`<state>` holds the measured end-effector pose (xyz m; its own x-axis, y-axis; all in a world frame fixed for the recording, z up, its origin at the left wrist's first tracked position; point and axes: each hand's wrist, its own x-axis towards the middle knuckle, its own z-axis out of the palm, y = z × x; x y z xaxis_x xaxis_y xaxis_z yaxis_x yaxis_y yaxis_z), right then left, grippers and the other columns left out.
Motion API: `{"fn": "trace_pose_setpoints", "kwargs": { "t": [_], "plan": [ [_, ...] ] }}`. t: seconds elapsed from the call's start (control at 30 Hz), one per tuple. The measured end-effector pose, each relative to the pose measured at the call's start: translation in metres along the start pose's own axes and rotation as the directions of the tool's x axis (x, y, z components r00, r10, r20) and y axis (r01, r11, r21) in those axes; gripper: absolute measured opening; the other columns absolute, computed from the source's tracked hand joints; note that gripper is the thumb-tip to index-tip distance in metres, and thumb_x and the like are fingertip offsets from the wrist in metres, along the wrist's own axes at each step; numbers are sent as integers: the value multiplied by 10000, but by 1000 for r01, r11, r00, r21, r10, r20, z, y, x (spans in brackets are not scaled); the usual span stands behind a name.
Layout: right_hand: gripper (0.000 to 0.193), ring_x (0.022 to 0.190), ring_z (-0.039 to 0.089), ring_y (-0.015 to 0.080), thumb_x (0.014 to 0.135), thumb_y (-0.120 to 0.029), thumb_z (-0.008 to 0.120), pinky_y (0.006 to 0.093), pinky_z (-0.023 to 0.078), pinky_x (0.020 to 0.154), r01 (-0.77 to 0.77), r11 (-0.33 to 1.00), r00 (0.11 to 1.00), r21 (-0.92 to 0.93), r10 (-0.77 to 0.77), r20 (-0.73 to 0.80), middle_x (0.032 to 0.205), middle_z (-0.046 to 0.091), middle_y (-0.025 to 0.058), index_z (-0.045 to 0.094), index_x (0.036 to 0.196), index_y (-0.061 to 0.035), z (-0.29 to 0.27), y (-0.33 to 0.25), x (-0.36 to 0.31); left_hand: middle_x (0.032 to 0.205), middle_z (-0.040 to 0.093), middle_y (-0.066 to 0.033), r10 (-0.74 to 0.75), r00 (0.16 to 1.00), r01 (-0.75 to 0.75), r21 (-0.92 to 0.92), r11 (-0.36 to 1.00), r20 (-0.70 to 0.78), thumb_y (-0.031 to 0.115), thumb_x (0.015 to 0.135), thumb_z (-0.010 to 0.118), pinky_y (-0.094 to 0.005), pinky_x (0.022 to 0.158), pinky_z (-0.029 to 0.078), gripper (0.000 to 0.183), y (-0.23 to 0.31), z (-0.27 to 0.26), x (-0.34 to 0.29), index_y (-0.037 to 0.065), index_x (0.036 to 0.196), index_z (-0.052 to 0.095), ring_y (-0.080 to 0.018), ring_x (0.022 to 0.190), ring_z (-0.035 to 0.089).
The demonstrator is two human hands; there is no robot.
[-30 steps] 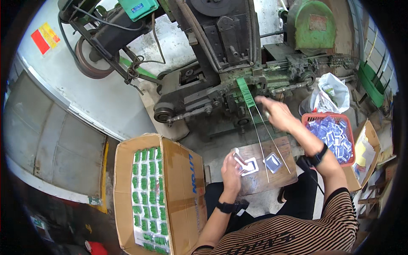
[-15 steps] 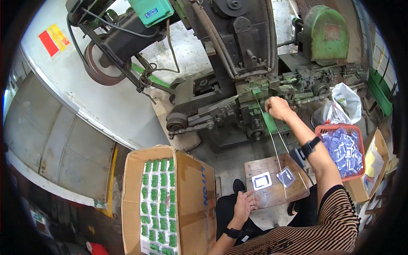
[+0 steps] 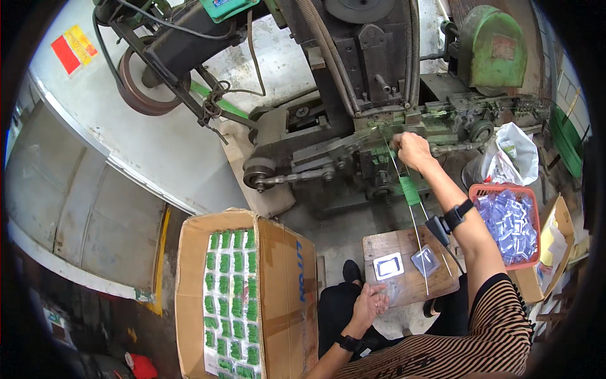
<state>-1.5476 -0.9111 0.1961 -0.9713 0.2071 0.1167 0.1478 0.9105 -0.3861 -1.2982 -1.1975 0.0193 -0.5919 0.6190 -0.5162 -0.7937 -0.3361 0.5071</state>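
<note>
My right hand (image 3: 413, 151) reaches up to the dark machine (image 3: 372, 76), its fingers closed beside two thin metal rods (image 3: 418, 237). What they pinch, if anything, is hidden. A stack of small green pieces (image 3: 409, 190) sits along the rods below that hand. The rods slope down over a wooden board (image 3: 404, 243) at my lap. My left hand (image 3: 367, 306) rests palm up at the board's near left edge, fingers loosely apart. Closest to it lies a white card in a clear case (image 3: 388, 266). A clear plastic case (image 3: 425, 260) lies under the rods.
To the left stands a tall carton (image 3: 278, 290) with rows of packed green pieces (image 3: 235, 303). At right are a red basket (image 3: 536, 243) of clear plastic cases (image 3: 507, 224), a white bag (image 3: 514, 155) and a smaller carton (image 3: 555, 240). A belt wheel (image 3: 148, 82) is at upper left.
The green stack has slid lower along the rods, toward me. My right hand has moved slightly up the picture, and the machine parts near it look blurred. My left hand's fingers have curled a little.
</note>
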Motion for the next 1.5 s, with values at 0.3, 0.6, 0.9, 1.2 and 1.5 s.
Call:
{"fn": "trace_pose_setpoints", "kwargs": {
  "t": [0.3, 0.6, 0.9, 1.2, 1.5],
  "plan": [
    [235, 892, 632, 294, 740, -20, 537, 360, 482, 802, 124, 870, 992, 476, -115, -49, 945, 649, 183, 659, 938, 16, 21, 42, -56, 899, 569, -77, -41, 994, 42, -9, 999, 97, 532, 919, 326, -345, 750, 499, 596, -7, 53, 1, 20, 1208, 422, -214, 833, 593],
    [216, 916, 582, 351, 784, -60, 540, 386, 452, 811, 109, 900, 994, 422, -101, -42, 959, 622, 183, 632, 971, 0, 1, 24, -214, 1037, 536, -163, -69, 988, 73, -27, 997, 135, 498, 940, 289, -394, 803, 500, 560, -25, 135, 1, 29, 1239, 347, -290, 967, 582],
    [287, 876, 564, 340, 621, -18, 544, 412, 459, 767, 61, 954, 990, 295, -20, -139, 877, 608, 158, 630, 894, -30, -17, 32, -332, 1171, 531, -104, 51, 998, -44, -167, 985, 39, 393, 977, 233, -437, 886, 458, 426, -45, 172, 6, 83, 1210, 409, -241, 1076, 533],
    [289, 841, 556, 325, 591, 24, 559, 400, 459, 728, 66, 968, 972, 241, -8, -235, 891, 550, 140, 618, 869, -28, -31, 24, -370, 974, 597, -67, -61, 998, 65, 188, 980, -26, 392, 953, 349, -362, 606, 528, 376, -35, 180, -14, 90, 1114, 503, -211, 851, 623],
    [281, 863, 561, 381, 673, 79, 470, 378, 441, 758, -71, 939, 964, 337, 151, -219, 899, 570, 193, 590, 918, 9, -54, 57, -391, 798, 620, -139, -48, 990, 9, 284, 959, 133, 423, 945, 362, -232, 369, 447, 418, 20, 137, -108, 48, 1107, 452, -247, 576, 647]
  ]
}}
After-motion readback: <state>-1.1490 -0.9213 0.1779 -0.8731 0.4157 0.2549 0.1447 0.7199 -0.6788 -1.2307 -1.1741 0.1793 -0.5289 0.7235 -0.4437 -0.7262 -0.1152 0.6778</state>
